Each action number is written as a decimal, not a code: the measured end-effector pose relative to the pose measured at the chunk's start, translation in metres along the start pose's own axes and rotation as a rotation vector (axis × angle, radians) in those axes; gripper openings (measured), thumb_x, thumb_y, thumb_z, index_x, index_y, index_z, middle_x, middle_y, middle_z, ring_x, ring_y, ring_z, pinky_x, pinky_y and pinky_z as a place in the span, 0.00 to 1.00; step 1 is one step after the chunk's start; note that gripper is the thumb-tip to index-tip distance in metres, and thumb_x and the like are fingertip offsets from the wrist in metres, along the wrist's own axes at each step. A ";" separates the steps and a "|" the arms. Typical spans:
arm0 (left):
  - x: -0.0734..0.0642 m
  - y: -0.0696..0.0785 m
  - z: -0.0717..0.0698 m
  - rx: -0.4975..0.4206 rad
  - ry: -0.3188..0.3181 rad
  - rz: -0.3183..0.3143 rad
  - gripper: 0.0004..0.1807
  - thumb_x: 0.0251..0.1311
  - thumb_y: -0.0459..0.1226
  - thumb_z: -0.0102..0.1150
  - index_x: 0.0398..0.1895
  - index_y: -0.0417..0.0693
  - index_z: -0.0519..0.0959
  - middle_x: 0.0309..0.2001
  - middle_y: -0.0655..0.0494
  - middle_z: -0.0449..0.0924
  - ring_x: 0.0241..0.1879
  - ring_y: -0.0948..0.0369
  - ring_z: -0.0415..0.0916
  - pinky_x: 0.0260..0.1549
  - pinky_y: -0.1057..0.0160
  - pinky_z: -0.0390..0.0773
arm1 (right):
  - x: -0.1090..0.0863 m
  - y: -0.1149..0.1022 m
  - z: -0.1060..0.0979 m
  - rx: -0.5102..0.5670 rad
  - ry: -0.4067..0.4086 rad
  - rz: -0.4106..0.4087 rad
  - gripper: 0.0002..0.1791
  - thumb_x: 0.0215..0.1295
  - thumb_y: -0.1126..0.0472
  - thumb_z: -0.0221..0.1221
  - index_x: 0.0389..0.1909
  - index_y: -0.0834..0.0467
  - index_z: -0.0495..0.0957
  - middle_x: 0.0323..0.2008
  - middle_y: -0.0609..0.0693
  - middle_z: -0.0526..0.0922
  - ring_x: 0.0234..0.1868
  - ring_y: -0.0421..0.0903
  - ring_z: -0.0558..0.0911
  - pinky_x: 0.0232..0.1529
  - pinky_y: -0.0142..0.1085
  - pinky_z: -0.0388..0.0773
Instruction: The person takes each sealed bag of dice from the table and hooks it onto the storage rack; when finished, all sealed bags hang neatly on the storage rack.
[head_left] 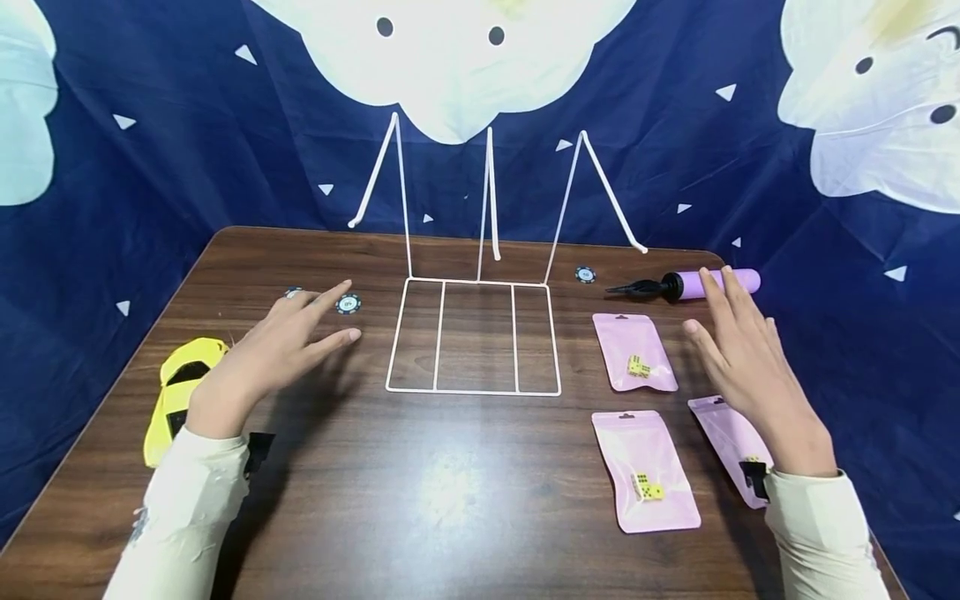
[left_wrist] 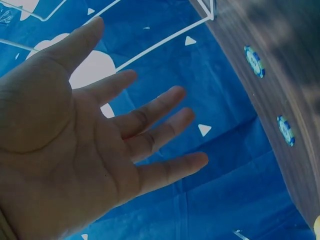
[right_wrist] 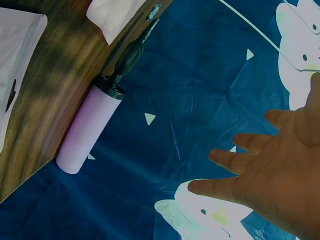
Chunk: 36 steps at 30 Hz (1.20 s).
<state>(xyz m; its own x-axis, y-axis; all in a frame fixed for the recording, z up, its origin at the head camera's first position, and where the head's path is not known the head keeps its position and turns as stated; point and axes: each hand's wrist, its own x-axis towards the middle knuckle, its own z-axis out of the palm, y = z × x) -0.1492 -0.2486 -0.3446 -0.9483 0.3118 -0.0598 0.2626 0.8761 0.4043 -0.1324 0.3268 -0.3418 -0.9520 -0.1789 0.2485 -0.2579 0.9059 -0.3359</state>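
My left hand [head_left: 281, 346] hovers over the table's left side with fingers spread, holding nothing. Close to its fingertips lie two poker chips, one in plain sight [head_left: 348, 304] and another [head_left: 295, 292] partly covered by the hand. A yellow toy car [head_left: 183, 387] sits beside the left wrist, partly hidden by the forearm. On the other side, my right hand [head_left: 750, 358] is held above the table, fingers extended and nothing in its grasp. Beyond its fingertips lies a purple hand pump [head_left: 712, 284] with a black nozzle. Pink zip pouches with yellow dice surround it: one upper [head_left: 633, 350], one lower [head_left: 645, 471], one under the wrist [head_left: 731, 446].
A white wire rack [head_left: 474, 392] with upright arms stands in the middle of the wooden table [head_left: 337, 500]. Another poker chip [head_left: 586, 274] lies right of it. A blue curtain [head_left: 172, 125] with white cloud shapes hangs behind the table's back edge.
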 end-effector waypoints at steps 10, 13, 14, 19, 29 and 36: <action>0.006 0.004 0.016 0.010 -0.014 0.031 0.43 0.80 0.54 0.59 0.86 0.42 0.58 0.67 0.21 0.68 0.65 0.28 0.71 0.62 0.26 0.70 | -0.007 0.005 0.001 0.021 -0.029 0.011 0.40 0.89 0.40 0.41 0.89 0.57 0.44 0.86 0.68 0.42 0.84 0.73 0.46 0.73 0.80 0.41; 0.006 0.005 0.021 0.016 -0.017 0.045 0.42 0.78 0.53 0.62 0.85 0.41 0.61 0.66 0.21 0.70 0.64 0.27 0.72 0.61 0.26 0.71 | -0.009 0.008 0.002 0.037 -0.029 0.000 0.40 0.89 0.41 0.42 0.89 0.57 0.44 0.86 0.69 0.41 0.84 0.74 0.47 0.76 0.75 0.44; 0.006 0.005 0.021 0.018 -0.019 0.051 0.42 0.78 0.53 0.62 0.84 0.40 0.62 0.66 0.21 0.70 0.64 0.27 0.72 0.61 0.27 0.71 | -0.010 0.009 0.003 0.042 -0.029 -0.003 0.40 0.89 0.41 0.42 0.89 0.57 0.44 0.86 0.69 0.41 0.84 0.75 0.47 0.76 0.73 0.45; 0.008 0.005 0.026 -0.002 -0.039 0.076 0.40 0.74 0.48 0.69 0.81 0.39 0.66 0.67 0.25 0.73 0.66 0.30 0.73 0.62 0.28 0.72 | -0.013 0.011 0.004 0.044 -0.038 0.018 0.40 0.89 0.41 0.43 0.89 0.55 0.43 0.87 0.67 0.40 0.84 0.73 0.47 0.75 0.74 0.48; 0.012 0.006 0.035 -0.044 -0.042 0.111 0.31 0.69 0.44 0.74 0.68 0.38 0.76 0.58 0.33 0.80 0.57 0.38 0.80 0.55 0.33 0.77 | -0.023 0.019 0.004 0.045 -0.019 0.060 0.38 0.90 0.43 0.41 0.89 0.54 0.43 0.88 0.64 0.40 0.82 0.77 0.50 0.70 0.78 0.52; 0.014 0.005 0.047 -0.101 -0.062 0.134 0.23 0.69 0.41 0.74 0.59 0.36 0.79 0.54 0.38 0.83 0.55 0.41 0.81 0.57 0.37 0.78 | -0.028 0.024 0.009 0.043 -0.030 0.079 0.37 0.90 0.43 0.39 0.90 0.51 0.41 0.88 0.61 0.38 0.84 0.73 0.49 0.64 0.81 0.55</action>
<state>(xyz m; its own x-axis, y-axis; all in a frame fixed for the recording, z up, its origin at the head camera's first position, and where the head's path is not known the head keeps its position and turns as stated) -0.1523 -0.2223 -0.3861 -0.8921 0.4486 -0.0544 0.3640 0.7848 0.5016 -0.1130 0.3497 -0.3650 -0.9740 -0.1198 0.1924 -0.1883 0.9004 -0.3923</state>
